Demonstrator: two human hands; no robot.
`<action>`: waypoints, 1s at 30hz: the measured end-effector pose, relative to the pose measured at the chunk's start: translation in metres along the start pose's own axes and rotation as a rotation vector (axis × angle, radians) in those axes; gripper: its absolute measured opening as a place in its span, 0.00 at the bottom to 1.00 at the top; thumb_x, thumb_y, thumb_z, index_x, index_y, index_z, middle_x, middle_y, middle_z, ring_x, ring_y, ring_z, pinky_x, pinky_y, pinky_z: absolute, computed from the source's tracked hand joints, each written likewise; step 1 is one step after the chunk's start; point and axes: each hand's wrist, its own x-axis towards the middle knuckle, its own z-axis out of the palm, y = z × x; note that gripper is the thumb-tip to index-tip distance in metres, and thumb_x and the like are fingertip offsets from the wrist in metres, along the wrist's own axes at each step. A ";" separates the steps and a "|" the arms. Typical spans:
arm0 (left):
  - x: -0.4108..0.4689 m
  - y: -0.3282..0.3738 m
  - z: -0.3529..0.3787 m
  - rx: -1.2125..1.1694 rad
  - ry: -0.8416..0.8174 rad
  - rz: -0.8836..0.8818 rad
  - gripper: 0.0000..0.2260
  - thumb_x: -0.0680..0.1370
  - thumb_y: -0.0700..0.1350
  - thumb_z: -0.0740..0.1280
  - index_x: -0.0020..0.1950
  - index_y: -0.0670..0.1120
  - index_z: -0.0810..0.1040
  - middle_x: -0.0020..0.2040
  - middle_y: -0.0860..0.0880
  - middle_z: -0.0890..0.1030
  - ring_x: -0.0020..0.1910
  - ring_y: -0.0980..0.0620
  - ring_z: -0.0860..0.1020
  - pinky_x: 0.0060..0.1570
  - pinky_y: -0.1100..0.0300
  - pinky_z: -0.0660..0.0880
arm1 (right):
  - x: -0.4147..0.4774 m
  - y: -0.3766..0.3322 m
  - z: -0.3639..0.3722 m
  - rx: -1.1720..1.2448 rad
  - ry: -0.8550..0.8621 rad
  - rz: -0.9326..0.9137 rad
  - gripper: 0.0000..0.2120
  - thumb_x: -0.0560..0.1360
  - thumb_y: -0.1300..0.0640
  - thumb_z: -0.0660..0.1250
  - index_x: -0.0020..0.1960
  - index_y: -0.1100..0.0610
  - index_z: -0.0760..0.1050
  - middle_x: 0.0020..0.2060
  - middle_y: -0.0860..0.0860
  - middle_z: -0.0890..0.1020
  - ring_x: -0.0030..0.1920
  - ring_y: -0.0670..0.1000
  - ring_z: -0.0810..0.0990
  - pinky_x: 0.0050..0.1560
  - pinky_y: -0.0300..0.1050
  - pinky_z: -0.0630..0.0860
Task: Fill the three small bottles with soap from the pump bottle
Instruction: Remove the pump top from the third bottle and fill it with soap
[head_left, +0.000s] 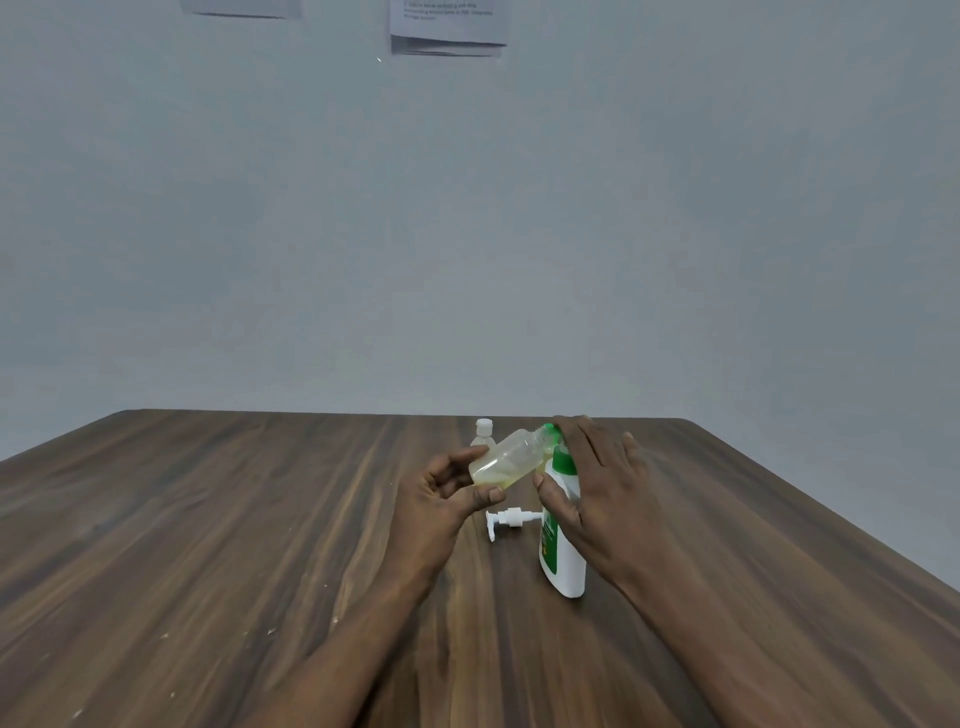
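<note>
My left hand (447, 493) grips a small clear bottle (506, 460) by its base, tilted with its neck up to the right. Yellowish soap lies in its lower part. Its neck meets the green top of the white pump bottle (563, 551), which my right hand (592, 488) holds around its upper body, tipped toward the small bottle. The white pump head (506, 519) lies loose on the table between my hands. Behind them a second small bottle (482, 434) with a white cap stands upright. A third small bottle is not visible.
The wooden table (234, 519) spreads wide to the left and front, with small white specks on it. Its far edge meets a grey wall (467, 234) bearing papers (447, 26) high up.
</note>
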 end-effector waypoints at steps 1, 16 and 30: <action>0.001 0.001 0.001 -0.002 -0.001 0.006 0.20 0.69 0.29 0.76 0.60 0.40 0.82 0.55 0.46 0.86 0.55 0.49 0.85 0.46 0.64 0.81 | 0.001 0.000 0.000 0.002 -0.007 0.007 0.27 0.76 0.41 0.58 0.70 0.54 0.70 0.65 0.47 0.76 0.66 0.49 0.72 0.69 0.64 0.68; -0.002 0.003 0.000 0.001 0.009 -0.001 0.20 0.69 0.27 0.75 0.59 0.41 0.82 0.52 0.46 0.87 0.52 0.51 0.85 0.45 0.64 0.81 | 0.001 -0.001 -0.001 -0.033 -0.023 0.005 0.26 0.76 0.40 0.57 0.68 0.53 0.71 0.63 0.48 0.76 0.65 0.53 0.75 0.69 0.64 0.67; -0.003 0.001 -0.001 0.007 0.003 -0.015 0.20 0.69 0.27 0.75 0.59 0.39 0.81 0.52 0.46 0.87 0.50 0.50 0.86 0.44 0.63 0.81 | -0.001 0.000 0.002 -0.020 -0.013 0.007 0.24 0.76 0.42 0.59 0.67 0.53 0.71 0.63 0.48 0.77 0.64 0.51 0.75 0.68 0.65 0.68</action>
